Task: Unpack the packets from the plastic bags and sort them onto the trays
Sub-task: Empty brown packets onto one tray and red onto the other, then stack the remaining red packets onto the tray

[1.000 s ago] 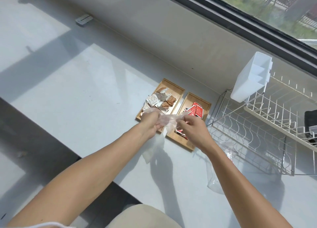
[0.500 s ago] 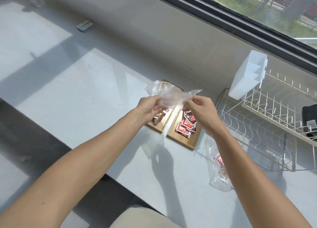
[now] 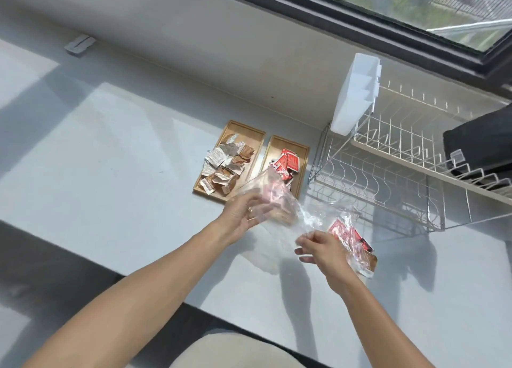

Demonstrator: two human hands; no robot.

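Observation:
Two wooden trays lie side by side by the wall. The left tray [image 3: 243, 131] holds brown and white packets [image 3: 225, 168]. The right tray [image 3: 303, 153] holds red packets [image 3: 288, 162]. My left hand [image 3: 241, 215] grips a crumpled clear plastic bag [image 3: 266, 194] just in front of the trays; it looks empty. My right hand [image 3: 322, 252] hovers with fingers apart at the edge of a second plastic bag [image 3: 357, 246], which lies on the counter with red packets inside.
A wire dish rack [image 3: 388, 179] stands right of the trays, with a white plastic bin [image 3: 354, 90] hung on it and a black object [image 3: 482, 146] on top. A flat clear sheet [image 3: 266, 258] lies between my hands. The counter's front edge runs below my forearms.
My hands have come apart. The right hand let go of the clear bag and dropped right toward the bag with red packets. The left hand lowered, keeping the clear bag.

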